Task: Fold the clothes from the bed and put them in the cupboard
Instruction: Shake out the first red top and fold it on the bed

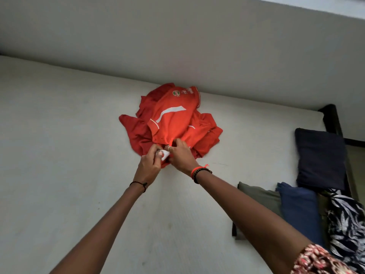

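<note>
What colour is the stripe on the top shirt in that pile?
White stripe on the orange-red shirt, clearest in the head view.

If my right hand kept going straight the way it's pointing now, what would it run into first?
The right hand pinches the near edge of the crumpled red-orange sports shirts, so it would press straight into that heap. The pale wall seems to lie beyond, though depth is unclear.
</note>
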Demonstrator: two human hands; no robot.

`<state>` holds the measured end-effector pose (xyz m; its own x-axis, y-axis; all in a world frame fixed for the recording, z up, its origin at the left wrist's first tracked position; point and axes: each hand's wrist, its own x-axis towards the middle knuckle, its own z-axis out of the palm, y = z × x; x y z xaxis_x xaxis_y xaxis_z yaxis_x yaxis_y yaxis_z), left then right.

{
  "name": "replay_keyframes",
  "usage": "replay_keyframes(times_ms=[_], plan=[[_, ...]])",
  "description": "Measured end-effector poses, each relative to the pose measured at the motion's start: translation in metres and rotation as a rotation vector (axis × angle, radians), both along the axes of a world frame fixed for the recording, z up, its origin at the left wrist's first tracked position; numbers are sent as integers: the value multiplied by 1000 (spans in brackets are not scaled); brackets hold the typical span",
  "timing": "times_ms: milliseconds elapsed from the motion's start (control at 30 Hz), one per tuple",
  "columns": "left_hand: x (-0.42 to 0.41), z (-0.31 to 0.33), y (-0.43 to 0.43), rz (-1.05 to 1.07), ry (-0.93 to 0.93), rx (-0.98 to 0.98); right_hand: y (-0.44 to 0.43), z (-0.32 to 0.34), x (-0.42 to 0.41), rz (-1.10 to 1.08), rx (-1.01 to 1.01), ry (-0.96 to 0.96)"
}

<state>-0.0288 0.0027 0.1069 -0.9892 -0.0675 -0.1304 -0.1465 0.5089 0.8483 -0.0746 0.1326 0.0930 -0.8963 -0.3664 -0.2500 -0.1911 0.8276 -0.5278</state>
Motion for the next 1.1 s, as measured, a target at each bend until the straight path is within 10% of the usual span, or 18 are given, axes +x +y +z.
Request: replay_keyframes(times_ms=[267, 1100], plan=[[-28, 120, -13, -122, 157, 168, 25, 117, -13, 3, -49, 307], [-46, 641, 119, -791, 653, 216, 164, 592, 76, -76, -927, 92]])
